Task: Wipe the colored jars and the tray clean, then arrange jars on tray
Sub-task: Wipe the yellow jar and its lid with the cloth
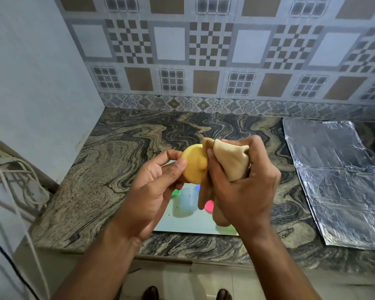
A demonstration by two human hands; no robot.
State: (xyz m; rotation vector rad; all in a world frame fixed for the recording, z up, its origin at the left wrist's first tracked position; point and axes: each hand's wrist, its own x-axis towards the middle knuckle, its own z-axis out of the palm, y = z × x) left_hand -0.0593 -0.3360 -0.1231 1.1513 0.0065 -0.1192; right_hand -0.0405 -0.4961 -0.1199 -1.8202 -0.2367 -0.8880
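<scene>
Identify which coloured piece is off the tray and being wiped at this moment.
The yellow one: the left hand holds it up against the cloth gripped by the right hand. The green, blue and pink ones sit below on the tray.

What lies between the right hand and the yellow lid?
In the head view, a beige cloth, bunched in the right hand, sits against the yellow lid.

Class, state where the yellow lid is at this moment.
In the head view, the yellow lid is centre frame, gripped by the left hand above the tray, touching the right hand's cloth.
</scene>
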